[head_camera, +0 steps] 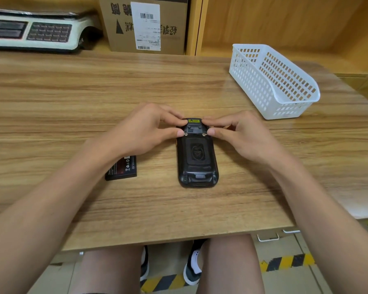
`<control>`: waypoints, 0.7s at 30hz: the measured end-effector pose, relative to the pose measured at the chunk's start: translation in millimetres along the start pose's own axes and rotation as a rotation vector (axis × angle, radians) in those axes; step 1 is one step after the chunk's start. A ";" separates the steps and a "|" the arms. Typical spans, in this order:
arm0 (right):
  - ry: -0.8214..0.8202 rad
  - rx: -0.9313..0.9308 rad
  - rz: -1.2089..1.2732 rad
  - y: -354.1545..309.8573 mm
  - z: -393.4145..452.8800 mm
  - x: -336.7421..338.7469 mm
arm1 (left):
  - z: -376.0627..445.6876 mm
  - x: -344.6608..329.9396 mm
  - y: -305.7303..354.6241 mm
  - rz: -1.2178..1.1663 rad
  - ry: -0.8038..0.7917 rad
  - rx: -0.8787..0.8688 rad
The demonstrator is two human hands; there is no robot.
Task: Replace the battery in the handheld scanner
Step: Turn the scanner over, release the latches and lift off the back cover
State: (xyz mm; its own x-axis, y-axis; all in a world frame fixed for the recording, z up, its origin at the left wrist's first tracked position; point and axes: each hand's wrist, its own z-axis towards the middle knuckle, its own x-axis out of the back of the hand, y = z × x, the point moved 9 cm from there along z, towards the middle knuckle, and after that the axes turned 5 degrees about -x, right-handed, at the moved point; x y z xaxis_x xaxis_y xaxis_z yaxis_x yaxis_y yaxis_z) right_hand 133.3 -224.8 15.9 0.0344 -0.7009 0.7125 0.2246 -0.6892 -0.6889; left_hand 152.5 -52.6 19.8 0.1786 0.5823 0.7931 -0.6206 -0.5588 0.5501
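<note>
The black handheld scanner (197, 158) lies face down on the wooden table (72, 85), its back cover on. A yellow label shows at its far end. My left hand (145, 130) pinches the scanner's top left corner, thumb tip against a small metal latch. My right hand (240, 134) mirrors it on the top right corner, thumb against the other latch. A loose black battery (123, 169) lies flat on the table left of the scanner, partly hidden under my left forearm.
A white plastic basket (274, 81) stands at the back right of the table. Behind the table, a weighing scale (34, 30) and a cardboard box (145, 24) sit on a shelf. The table's front edge is near my knees.
</note>
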 end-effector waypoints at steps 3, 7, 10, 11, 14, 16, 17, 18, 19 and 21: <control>-0.001 0.031 0.008 -0.5 0.8 -1.3 | -0.3 -0.7 0.7 0.022 -0.003 -0.014; 0.041 0.102 -0.055 -3.2 1.9 -0.4 | -0.7 -0.6 1.6 0.023 0.003 -0.023; 0.062 0.128 -0.079 -4.1 2.1 0.0 | -0.4 -1.1 2.0 0.033 0.004 -0.022; 0.071 0.137 -0.089 -4.9 2.0 0.1 | -0.1 -1.4 2.4 0.039 0.003 -0.026; 0.108 0.168 -0.128 -7.8 1.6 0.3 | 0.1 -1.2 2.4 0.036 0.007 -0.026; 0.126 0.182 -0.147 -9.5 1.4 0.8 | -0.1 -1.0 2.6 0.022 0.012 -0.025; 0.130 0.183 -0.149 -9.9 1.5 1.3 | -0.3 -1.0 2.9 0.019 0.012 -0.025; 0.132 0.183 -0.152 -10.5 1.5 2.2 | -0.4 -1.0 3.6 0.020 0.013 -0.028; 0.132 0.181 -0.158 -11.3 1.7 3.0 | -0.1 -1.1 3.7 0.022 0.015 -0.031; 0.133 0.182 -0.185 -12.9 2.1 3.4 | 0.3 -1.4 3.4 0.026 0.018 -0.035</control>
State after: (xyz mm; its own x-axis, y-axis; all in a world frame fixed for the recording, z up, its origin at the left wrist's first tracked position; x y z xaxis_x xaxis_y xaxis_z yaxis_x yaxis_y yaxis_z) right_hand 132.6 -218.0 27.5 -0.1487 -0.5928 0.7915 0.3862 -0.7716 -0.5054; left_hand 150.3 -55.5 20.7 0.1485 0.5786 0.8020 -0.6512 -0.5531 0.5196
